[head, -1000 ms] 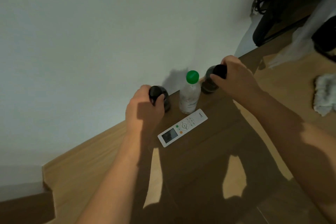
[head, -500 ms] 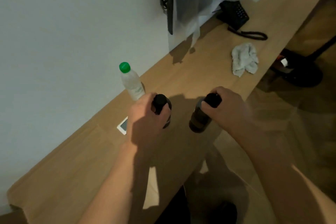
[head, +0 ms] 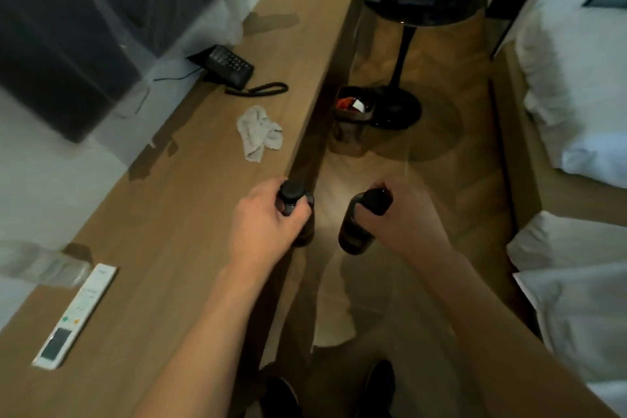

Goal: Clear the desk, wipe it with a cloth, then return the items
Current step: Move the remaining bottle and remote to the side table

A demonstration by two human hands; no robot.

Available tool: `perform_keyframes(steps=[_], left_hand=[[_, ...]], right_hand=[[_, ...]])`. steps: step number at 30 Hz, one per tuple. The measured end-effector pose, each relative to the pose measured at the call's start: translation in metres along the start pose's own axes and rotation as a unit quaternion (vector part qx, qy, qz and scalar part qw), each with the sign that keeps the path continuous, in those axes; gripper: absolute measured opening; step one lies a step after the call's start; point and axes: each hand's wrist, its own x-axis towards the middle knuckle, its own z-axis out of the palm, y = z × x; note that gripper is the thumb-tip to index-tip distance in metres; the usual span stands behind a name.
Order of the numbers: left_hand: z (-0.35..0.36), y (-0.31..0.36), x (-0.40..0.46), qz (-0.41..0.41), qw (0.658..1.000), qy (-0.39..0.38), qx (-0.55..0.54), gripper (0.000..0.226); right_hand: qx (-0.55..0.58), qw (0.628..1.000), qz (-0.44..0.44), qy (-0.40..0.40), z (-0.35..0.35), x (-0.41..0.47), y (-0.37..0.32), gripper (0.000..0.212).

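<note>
The long wooden bench [head: 190, 200] runs along the wall and serves as the landmark for everything else. To the right of the bench, across the strip of wooden floor [head: 451, 159], lies a bed [head: 576, 132] with white bedding. Beyond the bench's front edge, on the floor, stands a round black side table [head: 427, 7] on a single stem and disc base, and a small bin [head: 354, 107] sits just beside that base, close under the bench's edge. On the bench, at its far part, rests a black telephone [head: 230, 67] with its coiled cord trailing toward the edge. Nearer along the bench lies a crumpled pale cloth [head: 258, 134], well apart from the telephone. At the near left part of the bench lies a white remote control [head: 76, 314], and just beside it, toward the wall, a clear plastic bottle [head: 44, 265] shows only as a blur. The left hand [head: 264, 217] has its fingers curled round the black cap of a dark bottle [head: 298, 210], held right at the bench's front edge. The right hand [head: 403, 217] grips the cap of a second dark bottle [head: 356, 231], which hangs upright off the bench, over the floor.
</note>
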Motion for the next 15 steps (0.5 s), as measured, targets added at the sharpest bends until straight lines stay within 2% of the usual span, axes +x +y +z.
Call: perform_keyframes(steps=[8, 15], left_hand=[[0.098, 0.133, 0.031, 0.083, 0.996, -0.021, -0.014, 0.032], [0.151, 0.202, 0.072, 0.112, 0.991, -0.062, -0.037, 0.036]], right_hand=[[0.016, 0.995, 0.017, 0.099, -0.123, 0.008, 0.098, 0.023], [0.033, 0.988, 0.063, 0.139, -0.188, 0.036, 0.141, 0.024]])
